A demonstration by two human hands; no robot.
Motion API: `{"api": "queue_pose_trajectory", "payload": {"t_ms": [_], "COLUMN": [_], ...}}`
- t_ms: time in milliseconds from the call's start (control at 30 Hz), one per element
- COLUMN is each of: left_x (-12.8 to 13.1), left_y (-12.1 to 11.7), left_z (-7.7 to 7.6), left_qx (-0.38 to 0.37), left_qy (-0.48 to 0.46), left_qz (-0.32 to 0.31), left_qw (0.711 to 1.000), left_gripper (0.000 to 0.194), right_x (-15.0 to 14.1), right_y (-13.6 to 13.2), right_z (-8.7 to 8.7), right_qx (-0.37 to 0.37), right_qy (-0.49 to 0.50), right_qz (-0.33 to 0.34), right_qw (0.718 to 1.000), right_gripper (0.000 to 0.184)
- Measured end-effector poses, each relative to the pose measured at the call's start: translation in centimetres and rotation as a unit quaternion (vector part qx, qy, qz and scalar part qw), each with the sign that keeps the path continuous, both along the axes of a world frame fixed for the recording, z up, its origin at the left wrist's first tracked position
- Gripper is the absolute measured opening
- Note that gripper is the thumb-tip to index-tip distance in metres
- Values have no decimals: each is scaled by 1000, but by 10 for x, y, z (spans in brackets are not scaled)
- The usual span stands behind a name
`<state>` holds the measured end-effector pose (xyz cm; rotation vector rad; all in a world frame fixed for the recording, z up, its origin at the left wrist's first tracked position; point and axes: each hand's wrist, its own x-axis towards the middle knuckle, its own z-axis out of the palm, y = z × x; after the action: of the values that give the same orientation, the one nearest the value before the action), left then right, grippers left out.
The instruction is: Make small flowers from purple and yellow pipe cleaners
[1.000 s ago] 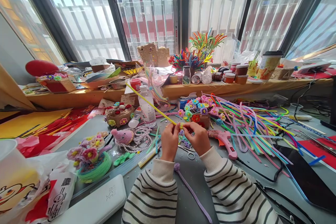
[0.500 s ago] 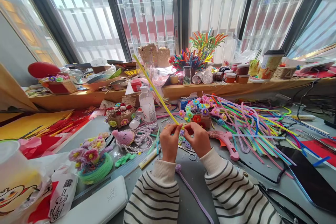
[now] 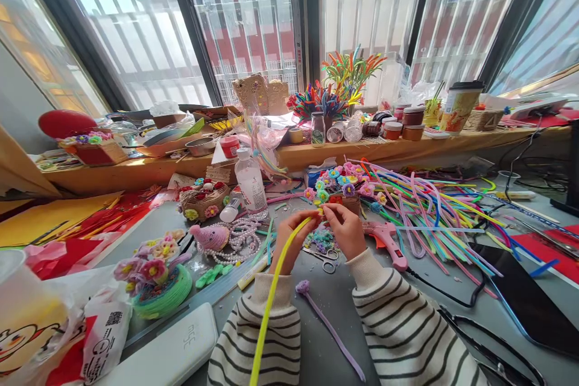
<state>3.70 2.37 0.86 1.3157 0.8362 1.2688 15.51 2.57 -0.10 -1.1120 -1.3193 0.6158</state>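
Note:
A yellow pipe cleaner (image 3: 272,298) is pinched near one end by my left hand (image 3: 293,235); its long tail bends down over my left sleeve toward me. Close beside it, my right hand (image 3: 346,232) has its thumb and fingers pinched together at the same end of the pipe cleaner, where a small yellow bit shows between the fingertips. On the table below lies a purple pipe cleaner (image 3: 332,332) with a knotted bud at its top. Scissors (image 3: 324,258) and a small pile of coloured scraps (image 3: 323,240) are just under my hands.
A pink glue gun (image 3: 392,244) and a heap of loose pipe cleaners (image 3: 434,217) lie to the right, with a phone (image 3: 525,295) nearer me. At left are a power bank (image 3: 167,344), a green flower pot (image 3: 165,295) and a water bottle (image 3: 251,187). Paint jars (image 3: 412,126) line the sill.
The yellow pipe cleaner's long end, which pointed up and away toward the window, has swung down toward me over my left sleeve. Both hands stay close together.

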Motion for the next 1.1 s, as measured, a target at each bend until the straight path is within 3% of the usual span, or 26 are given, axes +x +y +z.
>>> {"api": "queue_pose_trajectory", "payload": {"t_ms": [133,400,567,767,1100], "left_x": [1,1,-1,0,7], "left_y": [1,-6,-7,-8,-8], "left_z": [0,11,13,10,9], "left_qx": [13,-10,-31,4,-50], "left_qy": [26,54,87,121,41], "left_qz": [-35,-73,-30,-41,-72], "left_qw": [999,996,995,992,995], "left_gripper": [25,30,28,22,22], "right_x": [4,15,19,16,-2], "right_y": [6,11,9,4,-3], "right_z": [-4,-5,-2,1,3], "right_qx": [-79,-112,-121,-143,-168], "right_qy": [106,238,234,222,385], "right_qz": [69,116,170,221,269], "right_qw": [989,958,950,939,867], "right_gripper": [26,22,22,20,24]}}
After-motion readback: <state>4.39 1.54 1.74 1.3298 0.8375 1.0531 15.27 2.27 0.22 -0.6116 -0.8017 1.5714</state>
